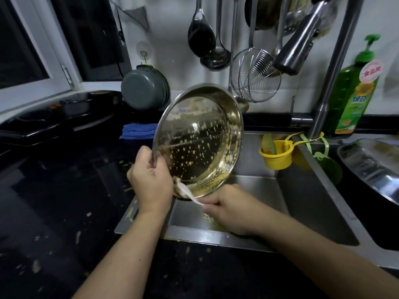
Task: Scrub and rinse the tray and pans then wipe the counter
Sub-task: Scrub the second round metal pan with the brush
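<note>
One dark counter [54, 201], speckled with pale food scraps, spans the left and near side. Steel sink [302, 203] set into it at right; faucet [302, 42] overhead. Second steel tray [371, 165] lies at far right on the counter edge. Round steel pan [198, 139] held tilted above the sink's left part, inside facing the camera, spotted with yellowish residue. Green dish soap bottle [354, 93] stands behind the faucet post. Yellow cup [276, 156] hangs inside the sink's back wall. Folded blue cloth [138, 131] lies behind the pan. Left hand [151, 180]: fingers curled round the pan's lower-left rim. Right hand [226, 208]: fingers pinched on a pale rag [187, 192] touching the pan's bottom rim.
</note>
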Demonstrator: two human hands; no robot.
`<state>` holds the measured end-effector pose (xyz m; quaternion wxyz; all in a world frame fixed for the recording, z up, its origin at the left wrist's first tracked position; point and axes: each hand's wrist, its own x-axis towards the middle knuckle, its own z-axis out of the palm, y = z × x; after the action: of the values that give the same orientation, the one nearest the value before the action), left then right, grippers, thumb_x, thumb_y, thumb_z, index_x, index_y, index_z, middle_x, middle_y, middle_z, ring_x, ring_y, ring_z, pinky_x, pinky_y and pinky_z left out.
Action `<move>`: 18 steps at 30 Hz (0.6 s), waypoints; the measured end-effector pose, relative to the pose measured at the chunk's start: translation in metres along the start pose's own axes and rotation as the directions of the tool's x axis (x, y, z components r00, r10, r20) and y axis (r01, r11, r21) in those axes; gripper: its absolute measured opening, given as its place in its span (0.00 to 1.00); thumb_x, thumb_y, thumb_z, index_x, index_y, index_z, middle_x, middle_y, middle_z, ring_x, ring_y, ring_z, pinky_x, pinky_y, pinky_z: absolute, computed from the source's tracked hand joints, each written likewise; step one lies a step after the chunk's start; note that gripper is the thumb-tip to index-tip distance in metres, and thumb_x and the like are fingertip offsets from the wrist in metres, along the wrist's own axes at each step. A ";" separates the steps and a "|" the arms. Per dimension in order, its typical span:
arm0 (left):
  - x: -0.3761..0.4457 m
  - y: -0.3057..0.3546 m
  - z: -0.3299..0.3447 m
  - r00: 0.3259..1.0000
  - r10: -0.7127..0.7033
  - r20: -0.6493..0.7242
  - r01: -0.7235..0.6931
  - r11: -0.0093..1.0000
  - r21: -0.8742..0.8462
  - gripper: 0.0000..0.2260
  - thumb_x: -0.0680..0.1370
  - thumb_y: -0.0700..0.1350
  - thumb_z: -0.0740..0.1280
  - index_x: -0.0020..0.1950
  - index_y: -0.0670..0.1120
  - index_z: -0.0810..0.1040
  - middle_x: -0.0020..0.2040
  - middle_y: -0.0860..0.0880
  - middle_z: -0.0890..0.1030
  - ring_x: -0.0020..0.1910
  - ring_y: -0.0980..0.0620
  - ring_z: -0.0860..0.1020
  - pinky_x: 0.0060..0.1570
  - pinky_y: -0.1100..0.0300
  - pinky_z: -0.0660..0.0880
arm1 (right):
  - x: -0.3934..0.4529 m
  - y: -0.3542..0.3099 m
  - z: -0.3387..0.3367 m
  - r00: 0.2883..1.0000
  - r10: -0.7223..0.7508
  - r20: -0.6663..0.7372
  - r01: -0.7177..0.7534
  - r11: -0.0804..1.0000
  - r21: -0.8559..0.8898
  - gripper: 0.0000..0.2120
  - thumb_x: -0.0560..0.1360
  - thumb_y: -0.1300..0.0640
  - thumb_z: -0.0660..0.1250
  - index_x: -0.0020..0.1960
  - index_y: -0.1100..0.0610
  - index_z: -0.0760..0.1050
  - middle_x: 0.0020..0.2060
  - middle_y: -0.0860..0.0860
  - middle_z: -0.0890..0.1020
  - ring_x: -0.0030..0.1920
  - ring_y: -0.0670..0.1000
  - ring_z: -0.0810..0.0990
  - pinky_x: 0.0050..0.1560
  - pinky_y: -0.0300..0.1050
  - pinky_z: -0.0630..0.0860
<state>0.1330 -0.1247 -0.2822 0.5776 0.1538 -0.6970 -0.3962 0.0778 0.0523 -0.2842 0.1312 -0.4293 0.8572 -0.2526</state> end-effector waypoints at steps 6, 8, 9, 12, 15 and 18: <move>0.005 -0.003 0.001 0.994 -0.098 -0.055 0.096 0.994 -0.048 0.14 0.77 0.32 0.63 0.36 0.38 0.60 0.30 0.54 0.63 0.31 0.55 0.61 0.32 0.48 0.62 | 0.000 0.016 -0.020 0.990 0.128 -0.063 -0.134 0.985 -0.110 0.14 0.80 0.51 0.64 0.63 0.41 0.80 0.46 0.48 0.86 0.43 0.49 0.81 0.45 0.46 0.76; 0.004 -0.006 0.001 0.993 -0.110 -0.030 0.109 0.994 -0.030 0.13 0.77 0.32 0.63 0.36 0.39 0.61 0.30 0.54 0.63 0.31 0.54 0.62 0.31 0.47 0.63 | 0.000 0.031 -0.029 0.952 0.253 -0.170 -0.295 0.907 -0.302 0.14 0.80 0.52 0.64 0.63 0.43 0.81 0.48 0.52 0.85 0.45 0.54 0.81 0.44 0.47 0.76; 0.003 -0.006 0.002 0.994 -0.108 -0.020 0.108 0.994 -0.021 0.13 0.77 0.32 0.63 0.36 0.39 0.61 0.30 0.54 0.63 0.31 0.55 0.62 0.31 0.46 0.63 | 0.001 0.037 -0.033 0.924 0.284 -0.257 -0.364 0.859 -0.361 0.14 0.80 0.51 0.64 0.63 0.44 0.81 0.48 0.53 0.83 0.46 0.56 0.81 0.43 0.48 0.76; 0.001 -0.005 0.003 0.996 -0.087 -0.005 0.087 0.996 -0.007 0.14 0.77 0.31 0.63 0.35 0.40 0.61 0.30 0.54 0.62 0.30 0.55 0.61 0.31 0.48 0.62 | 0.002 0.049 -0.038 0.856 0.275 -0.438 -0.477 0.747 -0.463 0.13 0.80 0.50 0.64 0.61 0.48 0.81 0.49 0.53 0.81 0.49 0.59 0.81 0.42 0.49 0.73; 0.001 -0.004 0.003 0.998 -0.058 0.017 0.057 0.998 0.027 0.14 0.76 0.30 0.62 0.35 0.39 0.60 0.29 0.50 0.62 0.29 0.54 0.60 0.30 0.49 0.60 | 0.002 0.040 -0.027 0.942 0.286 -0.175 -0.330 0.883 -0.333 0.13 0.79 0.52 0.65 0.61 0.45 0.82 0.44 0.48 0.84 0.42 0.49 0.81 0.42 0.44 0.76; 0.000 -0.005 0.000 0.997 -0.031 0.071 0.027 0.998 0.063 0.16 0.76 0.29 0.63 0.34 0.41 0.61 0.29 0.49 0.63 0.28 0.54 0.61 0.28 0.51 0.60 | -0.002 0.023 -0.019 0.955 0.255 0.151 -0.229 0.959 -0.170 0.13 0.79 0.54 0.67 0.60 0.42 0.83 0.39 0.42 0.84 0.39 0.40 0.79 0.42 0.36 0.76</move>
<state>0.1316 -0.1274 -0.2855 0.5413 0.1674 -0.7270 -0.3880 0.0547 0.0720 -0.2807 0.2018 -0.3497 0.9054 -0.1313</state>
